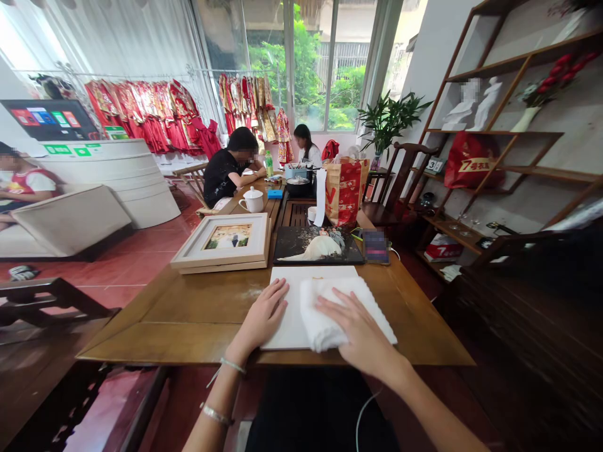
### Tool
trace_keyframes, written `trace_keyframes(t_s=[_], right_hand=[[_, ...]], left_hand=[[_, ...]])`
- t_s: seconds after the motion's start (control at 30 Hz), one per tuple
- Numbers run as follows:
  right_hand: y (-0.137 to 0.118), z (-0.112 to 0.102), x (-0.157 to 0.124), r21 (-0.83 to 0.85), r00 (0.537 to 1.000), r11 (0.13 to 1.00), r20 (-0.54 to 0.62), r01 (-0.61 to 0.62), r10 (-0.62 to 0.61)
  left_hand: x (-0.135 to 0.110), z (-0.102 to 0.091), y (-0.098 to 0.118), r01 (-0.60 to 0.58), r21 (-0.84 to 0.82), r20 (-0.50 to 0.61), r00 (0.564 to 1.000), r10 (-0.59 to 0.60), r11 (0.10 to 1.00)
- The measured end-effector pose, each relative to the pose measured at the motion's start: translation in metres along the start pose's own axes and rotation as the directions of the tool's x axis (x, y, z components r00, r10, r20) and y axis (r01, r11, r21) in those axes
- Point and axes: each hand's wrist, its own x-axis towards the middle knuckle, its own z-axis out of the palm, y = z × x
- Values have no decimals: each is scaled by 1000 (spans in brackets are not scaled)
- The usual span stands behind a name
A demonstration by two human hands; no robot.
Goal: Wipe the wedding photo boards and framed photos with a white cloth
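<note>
A flat white board (287, 333) lies near the front edge of the wooden table. My left hand (266, 312) rests on the board's left edge, palm down, fingers stretched out and holding nothing. On the board's right part lies a folded white towel (316, 323). My right hand (362, 333) presses flat on top of this towel with its fingers spread. A small yellowish mark shows on the board just beyond the towel. The towel hides much of the board's right side.
Behind the board lie a dark photo panel (320, 246), stacked framed pictures (188, 251) and a phone (376, 246). Farther back stand a lidded white cup (253, 200) and a red paper bag (346, 194). Two people sit at the table's far end. Shelves (518, 132) stand right.
</note>
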Motion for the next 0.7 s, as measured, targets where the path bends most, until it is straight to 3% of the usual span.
trace_keyframes(t_s=[0.13, 0.27, 0.37, 0.57, 0.7], right_hand=[[37, -5, 38, -80, 995, 992, -43, -94, 91], [44, -4, 49, -141, 991, 981, -51, -131, 125], [32, 2, 25, -166, 995, 981, -35, -97, 92], [3, 8, -54, -140, 1000, 990, 7, -16, 17], [13, 0, -59, -106, 1000, 994, 14, -12, 14]], left_hand=[[0, -1, 0, 1, 5, 6, 1000, -1, 1000], [-1, -1, 1, -8, -11, -11, 1000, 8, 1000], [-1, 1, 1, 3, -26, -18, 1000, -4, 1000], [-1, 1, 1, -3, -9, -4, 1000, 3, 1000], [0, 0, -1, -18, 5, 3, 1000, 18, 1000]])
